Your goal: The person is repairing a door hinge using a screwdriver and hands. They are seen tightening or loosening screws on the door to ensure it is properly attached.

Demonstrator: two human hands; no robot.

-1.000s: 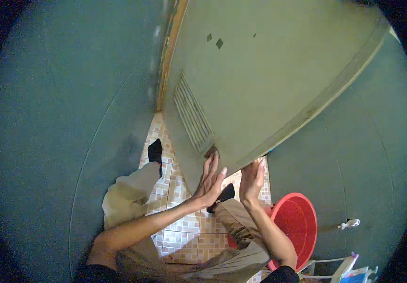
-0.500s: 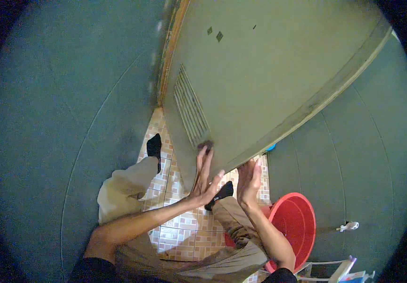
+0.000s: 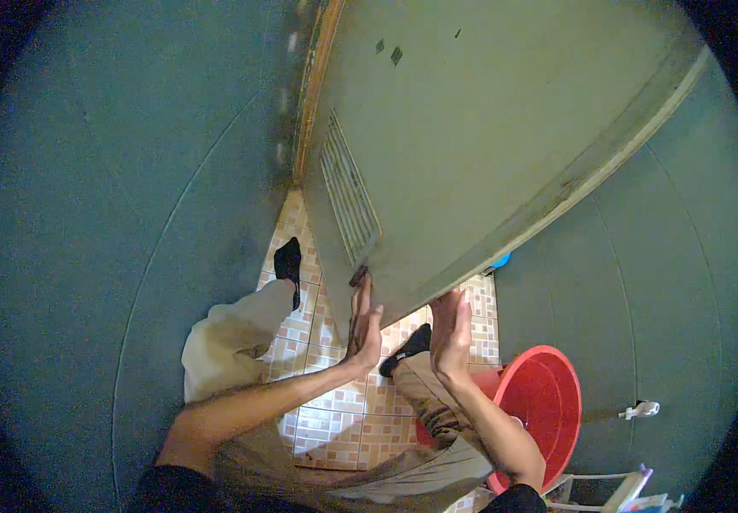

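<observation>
A large grey-green door (image 3: 488,154) stands at an angle in front of me, with a slatted vent (image 3: 347,197) low on its face. My left hand (image 3: 364,333) reaches toward this face with fingers stretched out, their tips just below the vent. A small dark patch shows at those fingertips; I cannot make out what it is. On the other side of the door's free edge, my right hand (image 3: 450,333) is upright and flat, fingers extended and tips meeting the edge. Nothing shows in its palm.
A red plastic tub (image 3: 548,410) stands beside my right forearm, near a wall tap (image 3: 642,410). At bottom right is a pale rack (image 3: 625,492). Green walls rise on both sides. My dark-socked feet rest on the patterned tile floor (image 3: 335,419). Something blue (image 3: 501,260) peeks out behind the door.
My left hand has slid slightly left and down on the door, its thumb now closer to the fingers. My right hand stays at the edge. The whole view has shifted a little.
</observation>
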